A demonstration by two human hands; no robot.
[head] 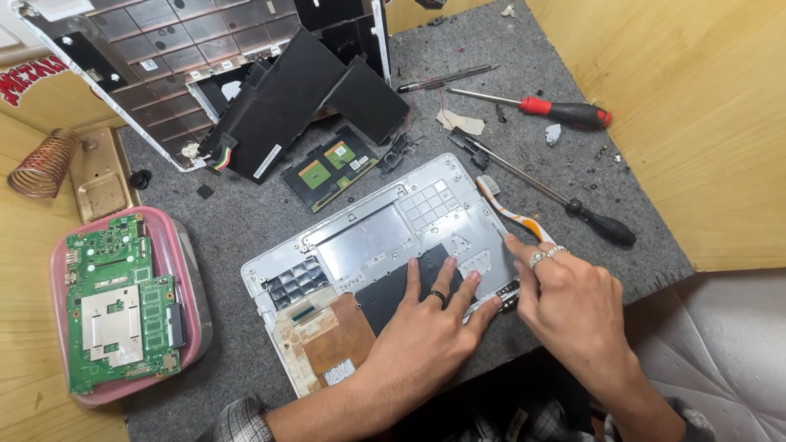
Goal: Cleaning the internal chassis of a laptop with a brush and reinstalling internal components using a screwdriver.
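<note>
A silver laptop shell [368, 237] lies inside-up on the grey felt mat [246, 213], with a dark panel and a brown foil patch near me. My left hand [426, 327] rests flat on the dark panel, fingers spread, a dark ring on one finger. My right hand [565, 299], wearing silver rings, pinches a thin tool at the shell's right edge, its tip on the metal. An orange and white toothbrush [512, 211] lies on the shell just beyond that hand.
A green circuit board [119, 303] sits on a pink-lidded box [176, 245] at left. A second opened laptop shell [155, 74] with a black battery [303, 98] lies at the back. A red-handled screwdriver [565, 110], a black-handled screwdriver [573, 205] and a small green board [332, 168] lie on the mat.
</note>
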